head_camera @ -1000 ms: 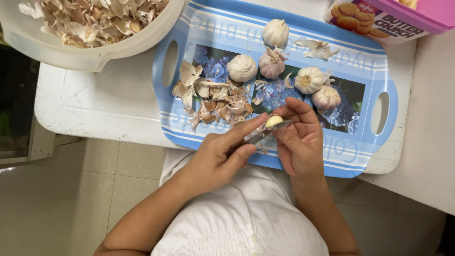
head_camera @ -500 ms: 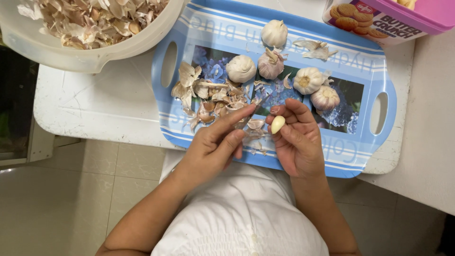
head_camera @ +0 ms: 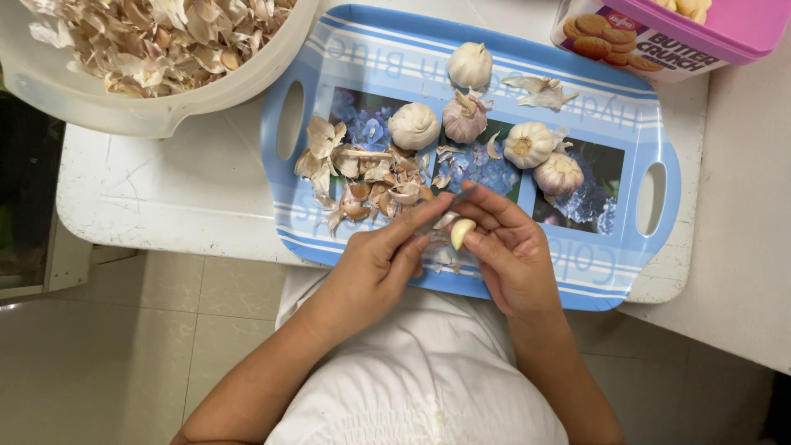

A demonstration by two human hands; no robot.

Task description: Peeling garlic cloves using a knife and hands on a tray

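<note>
A pink-lidded box point(head_camera: 659, 37) with a white side showing round brown biscuits sits past the far right corner of the blue tray point(head_camera: 634, 247), cut off by the picture's top edge; pale pieces show at its open top, too little to identify. Off the tray's far left corner stands a large white bowl point(head_camera: 99, 103), also cut off, heaped with dry garlic skins point(head_camera: 156, 33).

The tray, rectangular with a slot handle at each end and a flower picture in its middle, lies on the white tabletop point(head_camera: 148, 198). It carries five whole garlic bulbs point(head_camera: 414, 125) across its far half and middle, and a loose pile of peelings point(head_camera: 367, 177) toward its left end.

At the tray's near edge, the right hand point(head_camera: 515, 255) pinches a peeled garlic clove point(head_camera: 461, 233) between thumb and fingers. The left hand point(head_camera: 383, 264) is closed around a small knife point(head_camera: 453, 202), whose thin blade pokes out above the clove; the handle is hidden in the grip. Scraps of skin lie under the hands, mostly covered.
</note>
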